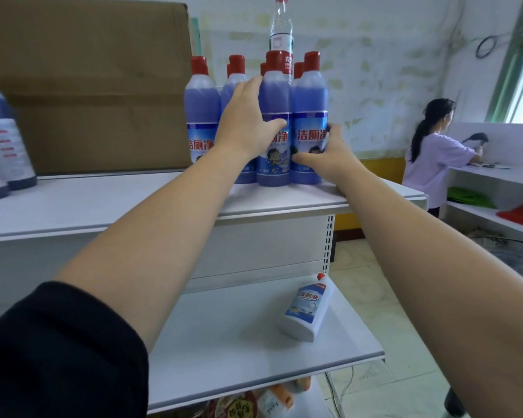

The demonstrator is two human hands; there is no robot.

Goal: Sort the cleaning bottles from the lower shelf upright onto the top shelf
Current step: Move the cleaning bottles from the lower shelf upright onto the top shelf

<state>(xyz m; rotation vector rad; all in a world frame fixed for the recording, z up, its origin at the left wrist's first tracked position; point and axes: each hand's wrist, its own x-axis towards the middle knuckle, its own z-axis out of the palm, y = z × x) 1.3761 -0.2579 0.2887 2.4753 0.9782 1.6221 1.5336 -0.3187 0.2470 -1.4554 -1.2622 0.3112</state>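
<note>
Several blue cleaning bottles with red caps stand upright in a tight cluster on the top shelf point(103, 206). My left hand point(245, 122) holds the middle front bottle point(274, 95), thumb across its label and fingers reaching up its left side. Around the lower label of the right front bottle point(310, 98) my right hand point(329, 155) is wrapped, thumb in front and fingertips at its right side. One white cleaning bottle point(308, 309) with a red cap lies on its side on the lower shelf point(239, 357).
A large cardboard box point(88, 79) stands at the back left of the top shelf, with big blue jugs point(0, 140) at the far left. A clear water bottle point(281, 25) rises behind the cluster. A person point(435, 155) works at shelves on the right.
</note>
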